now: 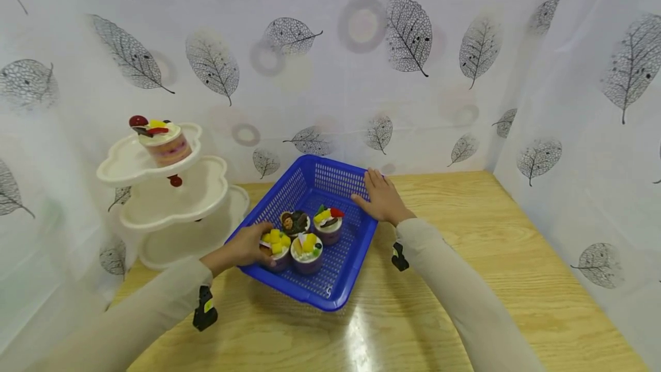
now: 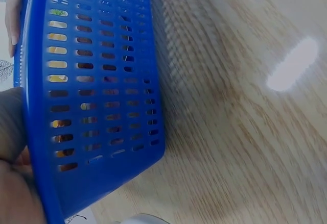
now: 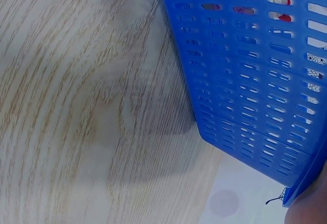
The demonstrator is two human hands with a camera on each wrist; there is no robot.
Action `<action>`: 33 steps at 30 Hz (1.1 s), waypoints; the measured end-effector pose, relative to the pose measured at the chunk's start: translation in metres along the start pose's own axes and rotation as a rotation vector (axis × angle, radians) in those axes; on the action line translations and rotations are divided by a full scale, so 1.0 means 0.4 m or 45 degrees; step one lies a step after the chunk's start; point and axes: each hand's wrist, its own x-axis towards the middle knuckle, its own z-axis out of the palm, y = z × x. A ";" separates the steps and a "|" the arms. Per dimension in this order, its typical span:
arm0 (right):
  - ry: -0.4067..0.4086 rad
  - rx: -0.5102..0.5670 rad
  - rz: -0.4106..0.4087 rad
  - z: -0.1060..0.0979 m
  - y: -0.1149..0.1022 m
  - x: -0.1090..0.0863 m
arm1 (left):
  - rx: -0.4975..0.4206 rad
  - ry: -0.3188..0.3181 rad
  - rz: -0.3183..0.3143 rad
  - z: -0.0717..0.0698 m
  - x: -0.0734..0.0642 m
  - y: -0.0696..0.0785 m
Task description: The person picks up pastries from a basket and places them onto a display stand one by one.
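Note:
A blue plastic basket (image 1: 356, 271) sits at an angle on the table and holds several toy dessert cups. My left hand (image 1: 242, 245) reaches over its left rim, thumb and fingers around the cup topped with yellow cubes (image 1: 277, 241). Beside that stand a cup with yellow pieces and white cream (image 1: 307, 257), a dark-topped cup (image 1: 294, 223) and a cup with a red and yellow topping (image 1: 329, 225). My right hand (image 1: 383, 197) rests on the basket's right rim, fingers extended. In the left wrist view, the basket's slotted wall (image 2: 102, 91) hides most of the cups.
At the left stands a white three-tier stand (image 1: 170, 202). Its top tier carries a layered dessert cup (image 1: 167, 145) with a cherry. Behind the wooden table (image 1: 490, 280) hangs a white leaf-print curtain (image 1: 320, 96), which also runs along both sides.

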 end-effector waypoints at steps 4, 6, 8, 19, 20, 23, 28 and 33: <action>0.002 0.003 -0.004 0.002 0.001 -0.001 | 0.011 0.003 0.002 0.002 0.001 0.001; 0.002 0.009 -0.004 0.001 0.000 -0.003 | 0.013 0.008 0.005 0.003 0.001 0.003; 0.002 0.011 -0.006 0.000 -0.002 -0.004 | 0.026 0.014 0.015 0.005 0.001 0.004; -0.006 0.003 0.001 0.003 -0.009 -0.002 | 0.044 0.081 0.053 0.003 -0.009 -0.006; -0.003 0.002 -0.001 0.003 -0.009 -0.003 | 0.034 0.082 0.044 0.003 -0.009 -0.007; 0.000 -0.002 -0.001 0.002 -0.009 -0.004 | -0.004 0.076 0.037 0.000 -0.009 -0.007; 0.000 -0.006 0.004 0.001 -0.007 -0.003 | -0.025 0.073 0.043 -0.012 -0.011 -0.003; -0.002 -0.014 0.013 0.001 0.000 0.000 | -0.106 0.069 0.050 -0.042 -0.025 0.009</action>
